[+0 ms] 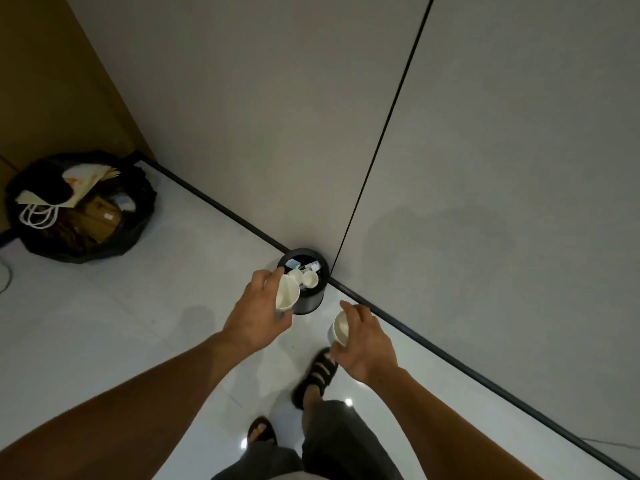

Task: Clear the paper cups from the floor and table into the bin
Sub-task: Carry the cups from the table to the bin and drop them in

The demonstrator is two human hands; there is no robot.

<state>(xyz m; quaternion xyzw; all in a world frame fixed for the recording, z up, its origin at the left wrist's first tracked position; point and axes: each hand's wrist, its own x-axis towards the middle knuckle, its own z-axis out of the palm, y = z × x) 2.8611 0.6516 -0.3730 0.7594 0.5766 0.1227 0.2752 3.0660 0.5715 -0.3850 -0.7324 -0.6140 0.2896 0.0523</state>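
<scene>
paper cups are gripped, one in each hand; the left cup, held at the bin rim, is best released directly above the opening.

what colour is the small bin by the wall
Black or very dark grey bin, seen in the head view.

Grey wall panels meet glossy white floor.

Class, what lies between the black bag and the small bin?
Only bare floor between bag and bin, per the head view.
</scene>
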